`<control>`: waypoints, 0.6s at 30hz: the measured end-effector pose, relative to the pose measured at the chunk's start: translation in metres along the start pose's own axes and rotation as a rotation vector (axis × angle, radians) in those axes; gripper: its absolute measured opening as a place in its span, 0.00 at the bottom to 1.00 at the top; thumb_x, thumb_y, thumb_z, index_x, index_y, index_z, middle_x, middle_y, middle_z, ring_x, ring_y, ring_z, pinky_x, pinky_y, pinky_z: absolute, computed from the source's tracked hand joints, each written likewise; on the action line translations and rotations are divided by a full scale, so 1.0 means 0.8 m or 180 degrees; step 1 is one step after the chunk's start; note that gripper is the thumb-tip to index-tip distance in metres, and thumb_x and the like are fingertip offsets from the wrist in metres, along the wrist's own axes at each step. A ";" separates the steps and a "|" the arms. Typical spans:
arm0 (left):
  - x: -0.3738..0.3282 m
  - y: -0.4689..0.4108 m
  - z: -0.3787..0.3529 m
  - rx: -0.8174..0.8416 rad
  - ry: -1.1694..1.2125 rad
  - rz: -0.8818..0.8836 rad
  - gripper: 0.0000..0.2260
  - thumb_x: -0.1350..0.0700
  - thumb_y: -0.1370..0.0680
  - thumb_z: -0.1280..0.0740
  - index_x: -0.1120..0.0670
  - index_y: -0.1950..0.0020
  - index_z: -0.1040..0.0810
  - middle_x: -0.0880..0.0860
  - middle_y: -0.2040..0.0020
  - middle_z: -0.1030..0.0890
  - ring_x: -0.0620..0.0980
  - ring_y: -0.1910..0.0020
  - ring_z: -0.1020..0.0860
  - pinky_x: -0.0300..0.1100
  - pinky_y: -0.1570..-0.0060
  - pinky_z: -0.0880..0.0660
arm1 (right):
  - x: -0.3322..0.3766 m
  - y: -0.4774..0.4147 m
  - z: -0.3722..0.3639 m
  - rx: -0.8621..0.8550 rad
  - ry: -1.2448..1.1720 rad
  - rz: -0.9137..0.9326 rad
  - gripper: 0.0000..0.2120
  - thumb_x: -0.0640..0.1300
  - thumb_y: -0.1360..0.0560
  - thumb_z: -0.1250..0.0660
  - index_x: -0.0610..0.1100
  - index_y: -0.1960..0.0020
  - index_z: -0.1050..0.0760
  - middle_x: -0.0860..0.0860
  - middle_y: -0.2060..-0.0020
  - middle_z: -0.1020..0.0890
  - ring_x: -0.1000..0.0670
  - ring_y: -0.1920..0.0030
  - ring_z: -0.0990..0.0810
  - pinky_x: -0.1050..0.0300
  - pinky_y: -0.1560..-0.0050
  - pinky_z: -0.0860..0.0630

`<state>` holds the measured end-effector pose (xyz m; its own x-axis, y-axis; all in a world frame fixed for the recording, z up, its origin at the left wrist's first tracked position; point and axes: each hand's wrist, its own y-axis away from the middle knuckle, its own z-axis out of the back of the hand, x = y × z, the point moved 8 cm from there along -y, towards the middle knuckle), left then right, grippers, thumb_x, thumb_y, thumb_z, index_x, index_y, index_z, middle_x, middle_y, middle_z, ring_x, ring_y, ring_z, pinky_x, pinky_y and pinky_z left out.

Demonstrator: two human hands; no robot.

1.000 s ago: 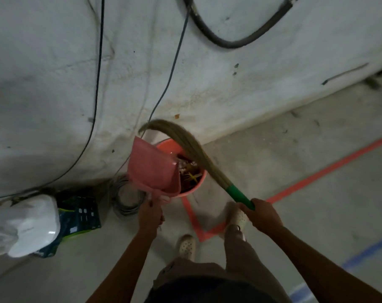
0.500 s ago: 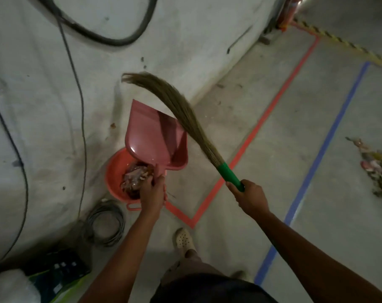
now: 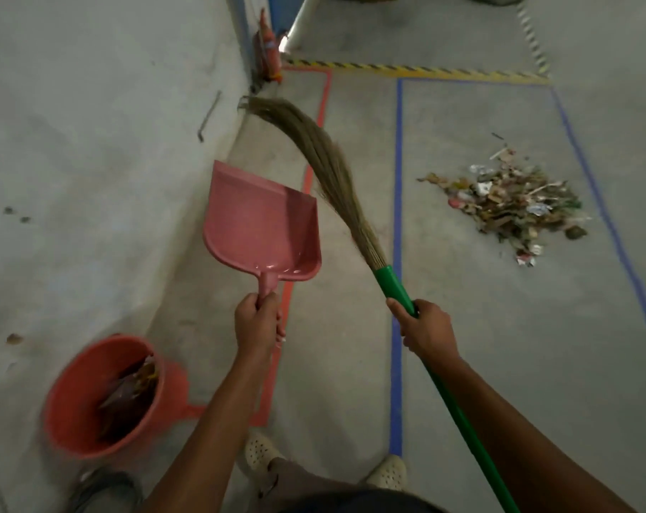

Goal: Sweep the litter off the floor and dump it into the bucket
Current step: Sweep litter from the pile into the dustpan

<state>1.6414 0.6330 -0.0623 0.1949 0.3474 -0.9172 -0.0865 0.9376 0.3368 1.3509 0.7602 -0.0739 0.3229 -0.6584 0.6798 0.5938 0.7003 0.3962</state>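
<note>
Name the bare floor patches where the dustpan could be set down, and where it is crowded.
Bare concrete lies between the red tape line and the blue tape line, and from there to the litter pile. Crowded: the pile, and by the bucket.

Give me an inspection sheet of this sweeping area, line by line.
Surface: grey concrete floor, marked with red tape and blue tape.
Job's things: pink plastic dustpan, empty, held up; green-handled grass broom raised; orange-red plastic bucket holding litter.
Clutter: mixed litter pile unswept inside the blue tape.
Grips: left hand holds the dustpan handle; right hand holds the broom handle.
Cables: blurred grey coil beside the bucket, likely cable.
Surroundings: grey wall; red fire extinguisher; yellow-black striped tape.
</note>
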 end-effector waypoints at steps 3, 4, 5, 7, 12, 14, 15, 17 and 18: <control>-0.019 0.033 -0.093 0.0233 -0.0007 -0.0057 0.10 0.59 0.19 0.35 0.61 0.59 0.28 0.56 0.70 0.27 0.45 0.82 0.31 0.36 0.82 0.35 | -0.051 -0.010 0.079 -0.0277 -0.0141 -0.0149 0.22 0.63 0.23 0.33 0.43 0.56 0.22 0.47 0.68 0.17 0.48 0.70 0.17 0.49 0.63 0.16; -0.025 0.042 -0.122 0.0314 -0.0006 -0.0069 0.11 0.59 0.19 0.35 0.61 0.60 0.28 0.56 0.70 0.27 0.45 0.82 0.31 0.35 0.82 0.36 | -0.065 -0.014 0.103 -0.0358 -0.0200 -0.0207 0.22 0.63 0.23 0.33 0.42 0.56 0.22 0.46 0.68 0.17 0.48 0.70 0.17 0.49 0.63 0.16; -0.030 0.050 -0.151 0.0399 -0.0011 -0.0075 0.11 0.59 0.19 0.36 0.60 0.60 0.28 0.56 0.70 0.27 0.45 0.82 0.31 0.35 0.82 0.36 | -0.078 -0.017 0.125 -0.0414 -0.0283 -0.0270 0.22 0.63 0.23 0.33 0.43 0.56 0.22 0.46 0.67 0.17 0.49 0.70 0.17 0.50 0.64 0.17; -0.040 0.061 -0.203 0.0577 -0.0059 -0.0088 0.10 0.59 0.19 0.36 0.60 0.60 0.28 0.56 0.70 0.27 0.45 0.82 0.31 0.35 0.82 0.37 | -0.100 -0.024 0.164 -0.0507 -0.0457 -0.0365 0.20 0.61 0.22 0.33 0.43 0.55 0.23 0.46 0.66 0.17 0.49 0.70 0.18 0.53 0.66 0.18; -0.072 0.064 -0.320 0.1000 -0.0218 -0.0102 0.12 0.57 0.19 0.35 0.58 0.61 0.29 0.55 0.69 0.26 0.47 0.80 0.30 0.38 0.81 0.36 | -0.146 -0.066 0.236 -0.0787 -0.0721 -0.0619 0.19 0.60 0.21 0.33 0.43 0.54 0.23 0.46 0.66 0.17 0.49 0.69 0.18 0.53 0.65 0.18; -0.086 0.056 -0.364 0.1140 -0.0233 -0.0115 0.12 0.56 0.19 0.35 0.58 0.61 0.29 0.55 0.69 0.26 0.48 0.80 0.30 0.38 0.81 0.36 | -0.163 -0.091 0.259 -0.0895 -0.0791 -0.0731 0.20 0.61 0.21 0.33 0.43 0.54 0.23 0.46 0.65 0.17 0.49 0.69 0.17 0.54 0.66 0.18; -0.094 0.051 -0.388 0.1210 -0.0235 -0.0139 0.12 0.56 0.19 0.35 0.58 0.61 0.29 0.55 0.69 0.26 0.48 0.80 0.30 0.38 0.81 0.36 | -0.170 -0.106 0.273 -0.0962 -0.0818 -0.0772 0.20 0.61 0.21 0.33 0.43 0.54 0.23 0.46 0.66 0.17 0.49 0.69 0.17 0.54 0.66 0.18; -0.111 0.035 -0.437 0.1313 -0.0240 -0.0193 0.12 0.57 0.19 0.35 0.59 0.61 0.29 0.55 0.69 0.26 0.48 0.79 0.30 0.38 0.80 0.35 | -0.182 -0.139 0.299 -0.1078 -0.0855 -0.0842 0.20 0.60 0.21 0.33 0.42 0.54 0.22 0.46 0.66 0.17 0.49 0.69 0.17 0.54 0.67 0.18; -0.121 0.024 -0.463 0.1367 -0.0234 -0.0225 0.12 0.57 0.19 0.34 0.59 0.61 0.28 0.56 0.69 0.26 0.48 0.79 0.30 0.38 0.80 0.35 | -0.187 -0.158 0.312 -0.1128 -0.0874 -0.0878 0.20 0.60 0.21 0.33 0.42 0.54 0.22 0.46 0.65 0.17 0.49 0.69 0.17 0.55 0.67 0.19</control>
<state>1.2589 0.6122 -0.0459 0.2562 0.2678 -0.9288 0.3404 0.8743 0.3460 1.0440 0.8392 -0.0716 -0.0575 -0.6752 0.7354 0.8577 0.3436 0.3825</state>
